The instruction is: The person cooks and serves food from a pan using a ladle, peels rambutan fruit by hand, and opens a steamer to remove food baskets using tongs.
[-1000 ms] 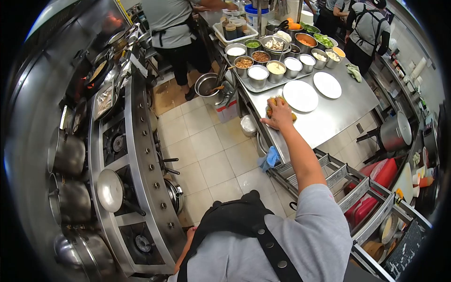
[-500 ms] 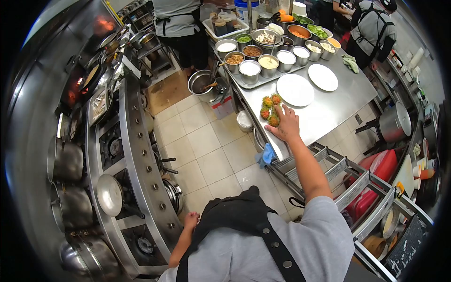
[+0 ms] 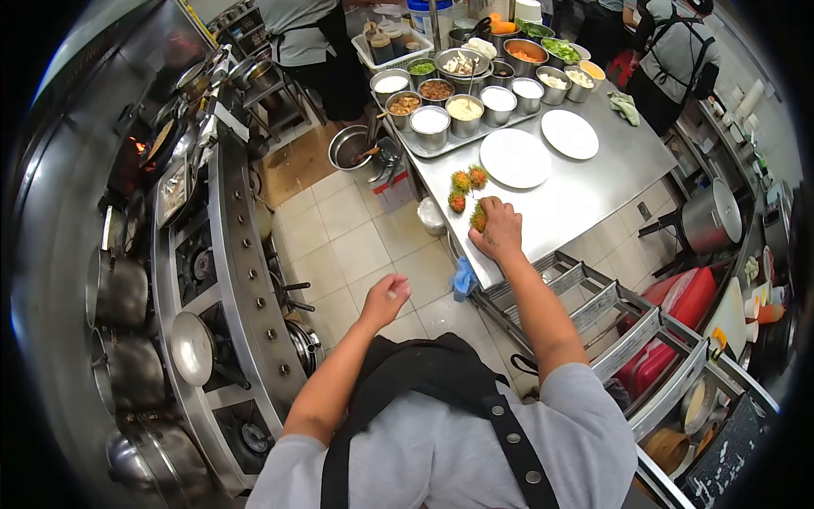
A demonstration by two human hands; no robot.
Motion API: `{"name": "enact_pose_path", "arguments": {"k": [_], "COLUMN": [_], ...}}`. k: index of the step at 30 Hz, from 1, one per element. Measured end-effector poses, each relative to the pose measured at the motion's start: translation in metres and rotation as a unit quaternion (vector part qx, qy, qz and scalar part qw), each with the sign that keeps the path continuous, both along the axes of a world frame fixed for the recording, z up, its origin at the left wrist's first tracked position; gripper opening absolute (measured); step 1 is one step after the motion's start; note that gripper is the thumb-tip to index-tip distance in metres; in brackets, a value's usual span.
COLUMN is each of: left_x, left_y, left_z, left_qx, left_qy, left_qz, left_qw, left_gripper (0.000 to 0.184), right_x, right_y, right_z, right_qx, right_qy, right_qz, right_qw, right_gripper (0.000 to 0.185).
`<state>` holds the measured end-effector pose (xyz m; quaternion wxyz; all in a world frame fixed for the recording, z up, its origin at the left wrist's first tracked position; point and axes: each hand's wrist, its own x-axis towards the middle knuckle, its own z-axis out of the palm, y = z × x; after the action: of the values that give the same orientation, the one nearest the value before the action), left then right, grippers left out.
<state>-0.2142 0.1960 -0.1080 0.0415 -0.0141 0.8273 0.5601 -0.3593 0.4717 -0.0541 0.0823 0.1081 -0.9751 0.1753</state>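
My right hand [image 3: 502, 229] is closed round a spiky red-green rambutan [image 3: 480, 217] near the steel table's front left edge. Its fingers cover part of the fruit. Just beyond lie several more rambutans [image 3: 459, 182] in a small cluster on the metal. My left hand [image 3: 387, 299] is in the air over the floor, left of the table corner, its fingers curled in with nothing visible in them. A white plate [image 3: 515, 159] rests behind the fruit, and a second white plate [image 3: 570, 134] sits to its right.
A tray [image 3: 462, 146] with several metal containers of food stands at the table's back. Stoves [image 3: 225, 318] with pans line the left side. A metal ladder-like rack [image 3: 606, 304] stands close on my right. Co-workers [image 3: 301, 38] are at the back. A pot [image 3: 349, 148] sits beyond the table's left edge.
My left hand has risen from low beside my body towards the table. My right hand has closed round one rambutan and drawn it slightly apart from the cluster. The view has shifted a little.
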Motion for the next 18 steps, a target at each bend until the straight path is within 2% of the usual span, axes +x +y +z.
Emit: {"name": "enact_pose_path", "arguments": {"k": [2, 4, 6, 9, 13, 16, 18], "left_x": [-0.032, -0.065, -0.098, -0.147, -0.193, -0.214, -0.228], "left_y": [0.023, 0.044, 0.062, 0.085, 0.112, 0.118, 0.113], "left_z": [0.022, 0.048, 0.061, 0.053, 0.051, 0.042, 0.03], "left_qx": [-0.007, -0.06, -0.104, -0.163, -0.221, -0.277, -0.278], "left_qy": [0.031, 0.091, 0.129, 0.237, 0.221, 0.195, 0.2], "left_qz": [-0.027, -0.053, -0.073, -0.06, -0.074, -0.108, -0.134], "left_qw": [0.999, 0.993, 0.984, 0.956, 0.947, 0.935, 0.93], "left_gripper": [0.032, 0.03, 0.039, 0.059, 0.077, 0.079, 0.069], "right_x": [0.007, 0.012, 0.015, 0.017, 0.02, 0.02, 0.019], "right_y": [0.0, 0.0, -0.001, -0.004, -0.009, -0.015, -0.016], "right_z": [0.004, 0.005, 0.003, 0.0, -0.007, -0.003, -0.006], "right_qx": [-0.004, 0.004, 0.026, 0.024, 0.012, -0.003, 0.0], "right_qy": [0.002, 0.0, -0.006, -0.015, -0.008, -0.004, 0.011], "right_qz": [-0.002, -0.007, -0.016, -0.053, -0.117, -0.145, -0.147], "right_qw": [1.0, 1.0, 1.0, 0.998, 0.993, 0.989, 0.989], "right_gripper": [0.063, 0.065, 0.067, 0.066, 0.063, 0.06, 0.06]}}
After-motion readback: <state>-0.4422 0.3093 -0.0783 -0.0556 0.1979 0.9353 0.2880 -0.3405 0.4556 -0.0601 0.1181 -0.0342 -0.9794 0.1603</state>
